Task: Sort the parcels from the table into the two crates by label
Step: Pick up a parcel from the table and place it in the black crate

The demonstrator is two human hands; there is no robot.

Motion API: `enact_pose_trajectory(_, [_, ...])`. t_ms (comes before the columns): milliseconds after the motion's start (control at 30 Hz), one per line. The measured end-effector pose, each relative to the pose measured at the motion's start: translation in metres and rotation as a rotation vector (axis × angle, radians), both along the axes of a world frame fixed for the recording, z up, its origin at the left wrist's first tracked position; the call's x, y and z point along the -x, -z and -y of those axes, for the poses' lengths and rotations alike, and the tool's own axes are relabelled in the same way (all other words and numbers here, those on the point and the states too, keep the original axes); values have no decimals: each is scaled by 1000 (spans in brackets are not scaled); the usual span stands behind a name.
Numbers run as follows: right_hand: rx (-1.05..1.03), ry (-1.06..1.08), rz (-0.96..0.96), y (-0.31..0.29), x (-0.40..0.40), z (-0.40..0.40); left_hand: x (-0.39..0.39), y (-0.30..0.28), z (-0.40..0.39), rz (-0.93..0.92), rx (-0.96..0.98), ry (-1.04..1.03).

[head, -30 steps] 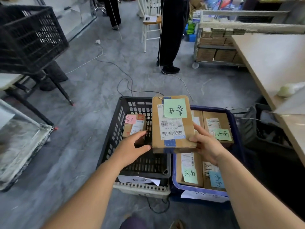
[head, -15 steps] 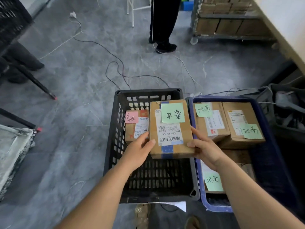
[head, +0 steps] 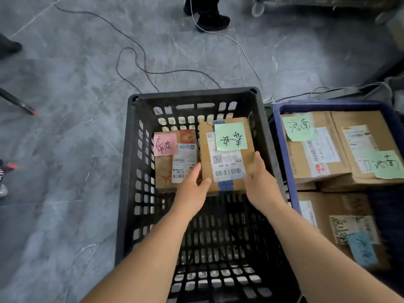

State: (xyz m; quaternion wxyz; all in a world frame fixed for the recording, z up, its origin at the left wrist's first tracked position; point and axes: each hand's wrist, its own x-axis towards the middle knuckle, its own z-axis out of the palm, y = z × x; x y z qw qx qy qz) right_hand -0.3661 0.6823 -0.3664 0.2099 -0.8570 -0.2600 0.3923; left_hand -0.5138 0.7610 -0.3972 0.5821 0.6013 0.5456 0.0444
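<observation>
Both hands gripped one parcel (head: pixel 227 156), left hand (head: pixel 192 189) at its 8 o'clock corner, right hand (head: pixel 260 182) at 4 o'clock, inside the black crate (head: pixel 131 171), beside another parcel (head: pixel 175 158) at 9 o'clock.

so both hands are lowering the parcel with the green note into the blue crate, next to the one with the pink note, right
Not quite. In the head view, the left hand and right hand hold the parcel with the green note inside the black crate, not the blue crate. The rest holds: it sits beside the parcel with the pink note.
</observation>
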Motion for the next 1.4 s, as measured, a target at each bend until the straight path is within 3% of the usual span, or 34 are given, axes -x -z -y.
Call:
enact_pose_trajectory(100, [10, -46, 115, 24, 6, -17, -9, 28, -9, -27, -13, 0])
enact_pose_trajectory(300, [63, -72, 119, 77, -1, -42, -20, 78, -25, -218, -203, 153])
enact_pose_trajectory(400, [111, -30, 146, 99, -5, -50, -27, 88, -26, -370, -348, 298])
enact_pose_trajectory(500, [153, -121, 137, 120, -4, -53, -31, 92, -26, -458, -454, 415])
enact_pose_trajectory(667, [326, -215, 179, 124, -5, -61, -32, 91, -30, -463, -449, 477])
enact_pose_trajectory(800, [341, -279, 237, 90, 3, -56, -18, 68, -29, -429, -399, 545])
enact_pose_trajectory(1067, [187, -475, 446, -30, 20, -7, 19, -47, -11, -506, -618, 618])
enact_pose_trajectory(1233, [165, -422, 563, -120, 27, 41, 26, -133, 5, -497, -733, 655])
enact_pose_trajectory(1400, [169, -278, 637, -198, 27, 101, 16, -194, 42, -375, -784, 691])
